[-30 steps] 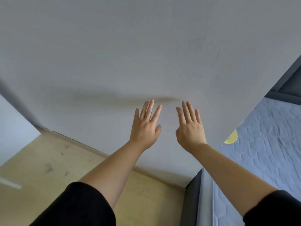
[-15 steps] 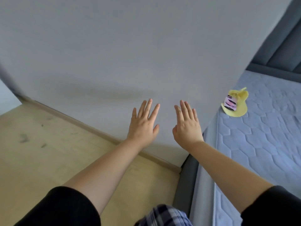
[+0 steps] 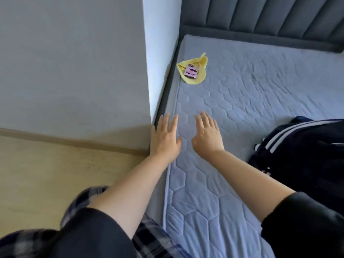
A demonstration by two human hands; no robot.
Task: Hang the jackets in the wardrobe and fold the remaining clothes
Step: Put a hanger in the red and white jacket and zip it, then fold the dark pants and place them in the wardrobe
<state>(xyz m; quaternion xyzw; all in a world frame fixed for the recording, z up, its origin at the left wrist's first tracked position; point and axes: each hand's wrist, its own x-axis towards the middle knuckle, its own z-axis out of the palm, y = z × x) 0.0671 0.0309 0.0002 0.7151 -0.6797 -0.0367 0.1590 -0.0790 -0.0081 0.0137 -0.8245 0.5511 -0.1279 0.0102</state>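
Note:
My left hand (image 3: 164,138) and my right hand (image 3: 207,135) are both stretched out, fingers straight, holding nothing, over the left edge of a blue quilted mattress (image 3: 242,101). A dark navy jacket with white stripes (image 3: 301,151) lies bunched at the right side of the mattress, apart from my right hand. A small yellow cloth (image 3: 193,71) with a pink patterned item on it lies near the mattress's far left corner. No wardrobe is in view.
A grey wall (image 3: 74,62) ends at a corner right beside my left hand. Light wooden floor (image 3: 46,174) lies to the left. A dark padded headboard (image 3: 270,17) runs along the far end of the bed. Plaid trousers (image 3: 89,198) show at the bottom.
The view has swung right and down from the wall to the bed. The striped jacket has come into sight, and my open hands now hover over the mattress edge.

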